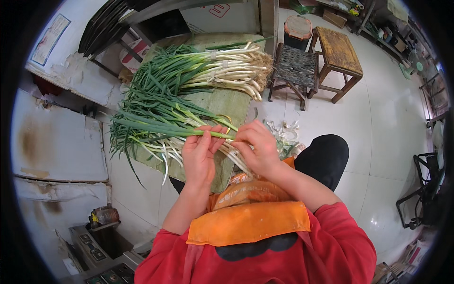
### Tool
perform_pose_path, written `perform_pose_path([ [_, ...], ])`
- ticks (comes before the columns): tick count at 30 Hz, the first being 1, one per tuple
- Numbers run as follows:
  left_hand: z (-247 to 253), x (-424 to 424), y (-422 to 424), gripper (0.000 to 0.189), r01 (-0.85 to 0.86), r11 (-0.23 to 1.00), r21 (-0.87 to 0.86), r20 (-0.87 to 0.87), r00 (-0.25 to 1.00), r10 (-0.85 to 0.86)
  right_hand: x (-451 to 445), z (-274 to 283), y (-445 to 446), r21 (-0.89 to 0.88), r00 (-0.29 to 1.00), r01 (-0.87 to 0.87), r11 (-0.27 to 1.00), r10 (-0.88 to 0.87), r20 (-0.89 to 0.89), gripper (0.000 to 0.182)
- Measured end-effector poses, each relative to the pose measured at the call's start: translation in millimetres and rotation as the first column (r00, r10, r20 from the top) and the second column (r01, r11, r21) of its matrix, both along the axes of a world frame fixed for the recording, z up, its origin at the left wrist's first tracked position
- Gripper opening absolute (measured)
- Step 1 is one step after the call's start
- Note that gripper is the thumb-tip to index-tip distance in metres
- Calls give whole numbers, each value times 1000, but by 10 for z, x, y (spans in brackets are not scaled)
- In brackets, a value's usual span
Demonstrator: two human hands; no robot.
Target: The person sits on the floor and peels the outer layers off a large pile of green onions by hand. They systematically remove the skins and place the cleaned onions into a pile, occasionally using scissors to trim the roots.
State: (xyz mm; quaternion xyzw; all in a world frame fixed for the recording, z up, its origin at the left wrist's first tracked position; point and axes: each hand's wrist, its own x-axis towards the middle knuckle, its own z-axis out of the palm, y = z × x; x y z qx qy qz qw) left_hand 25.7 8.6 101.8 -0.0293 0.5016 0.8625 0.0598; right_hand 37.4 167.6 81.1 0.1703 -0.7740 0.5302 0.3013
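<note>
Both my hands are on one green onion (170,130), held across the front of a low table (227,103). My left hand (200,152) grips its green stalk between thumb and fingers. Close beside it, my right hand (258,147) pinches the pale lower end, whose tip is hidden by the fingers. Beneath my hands lie loose green onions (234,156) with white stems pointing toward me. Farther back are tied bundles of green onions (227,67), their leaves to the left and rooty ends to the right.
Peelings (283,133) lie on the tiled floor right of the table. Beyond are a woven-seat folding stool (296,65), a wooden stool (338,49) and a lidded bin (298,30). A black metal-framed chair (422,191) stands far right. White panels (60,135) are on the left.
</note>
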Motion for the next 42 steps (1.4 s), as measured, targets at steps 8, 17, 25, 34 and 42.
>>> perform_pose_path([
  [8,-1,22,40,19,94,994,-47,-52,994,-97,-88,28,35,-23,997,-27,999,29,78,13],
  [17,19,-1,-47,19,66,989,-130,-78,994,-77,-43,-4,32,84,1000,0,996,0,-5,15],
  [25,38,-196,-448,16,-81,994,-67,-94,993,75,164,-398,789,292,984,148,945,-170,51,16],
  [34,76,-234,-360,16,-110,991,-80,-113,988,101,185,-628,1248,275,714,241,931,-362,599,26],
  [42,19,-127,-114,15,-196,981,-15,-45,980,195,142,13,217,38,967,-15,999,5,253,22],
])
